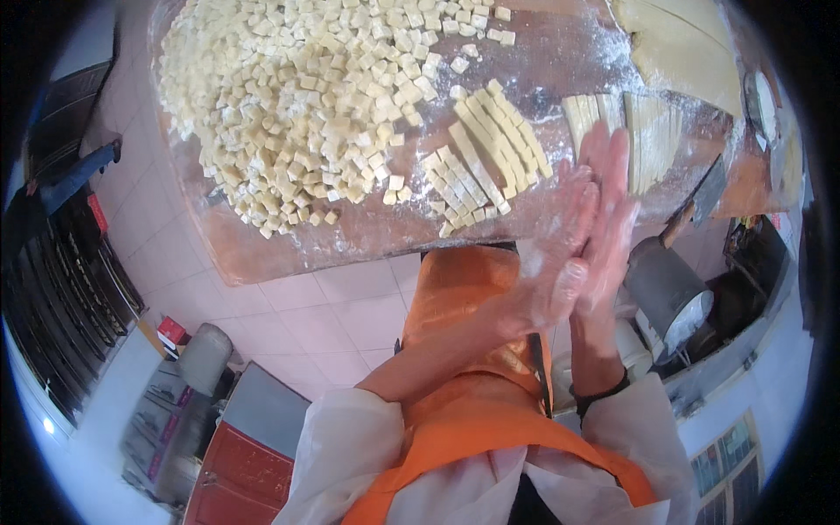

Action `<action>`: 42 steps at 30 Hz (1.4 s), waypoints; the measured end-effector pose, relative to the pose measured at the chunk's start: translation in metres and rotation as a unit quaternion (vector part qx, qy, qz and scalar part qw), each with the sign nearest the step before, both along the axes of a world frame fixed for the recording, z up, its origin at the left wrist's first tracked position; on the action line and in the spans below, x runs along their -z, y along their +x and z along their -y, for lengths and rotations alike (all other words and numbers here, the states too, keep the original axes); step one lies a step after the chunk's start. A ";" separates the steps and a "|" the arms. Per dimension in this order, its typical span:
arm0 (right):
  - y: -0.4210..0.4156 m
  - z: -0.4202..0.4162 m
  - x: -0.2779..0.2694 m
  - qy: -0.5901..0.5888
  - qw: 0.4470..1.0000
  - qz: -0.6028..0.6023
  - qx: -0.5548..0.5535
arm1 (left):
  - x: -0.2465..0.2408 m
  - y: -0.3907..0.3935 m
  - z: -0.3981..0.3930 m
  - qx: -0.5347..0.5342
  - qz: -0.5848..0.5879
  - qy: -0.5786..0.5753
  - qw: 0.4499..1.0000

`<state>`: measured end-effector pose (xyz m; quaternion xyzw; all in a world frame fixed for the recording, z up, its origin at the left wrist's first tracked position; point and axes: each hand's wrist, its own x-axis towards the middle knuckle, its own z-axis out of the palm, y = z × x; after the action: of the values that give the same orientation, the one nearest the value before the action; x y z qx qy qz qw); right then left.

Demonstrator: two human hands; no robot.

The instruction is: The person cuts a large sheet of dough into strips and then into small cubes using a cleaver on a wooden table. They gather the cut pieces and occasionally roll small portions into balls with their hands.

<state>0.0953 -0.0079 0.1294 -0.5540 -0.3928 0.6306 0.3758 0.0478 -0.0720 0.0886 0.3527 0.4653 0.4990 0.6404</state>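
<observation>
My left hand [548, 272] and my right hand [604, 243] meet palm to palm in front of the table's near edge. Both are extended and dusted with white flour, and the left is blurred. I see nothing held in either one; the space between the palms is hidden. Just beyond the fingertips lie uncut dough strips [653, 144] on the floured wooden table [367, 233]. Left of the hands are dough strips cut crosswise into small pieces [502, 134], still lined up in rows. A large heap of dough cubes [295, 111] covers the table's left part.
Flat dough sheets [689, 52] lie at the far right. A broad-bladed tool [710, 190] with a wooden handle sits at the right table edge, near a round floury container [762, 102]. Below the edge stands a grey bucket [666, 285]. A person's leg [82, 177] shows at left.
</observation>
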 end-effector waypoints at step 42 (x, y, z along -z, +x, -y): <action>0.008 0.040 0.078 -0.256 0.959 -0.118 -0.030 | 0.099 -0.088 0.053 -0.136 -0.611 0.010 0.780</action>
<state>0.1036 -0.0477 0.0512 -0.5415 -0.1870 0.7818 0.2459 -0.0404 -0.1246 -0.0102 0.5229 0.7970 0.2658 0.1440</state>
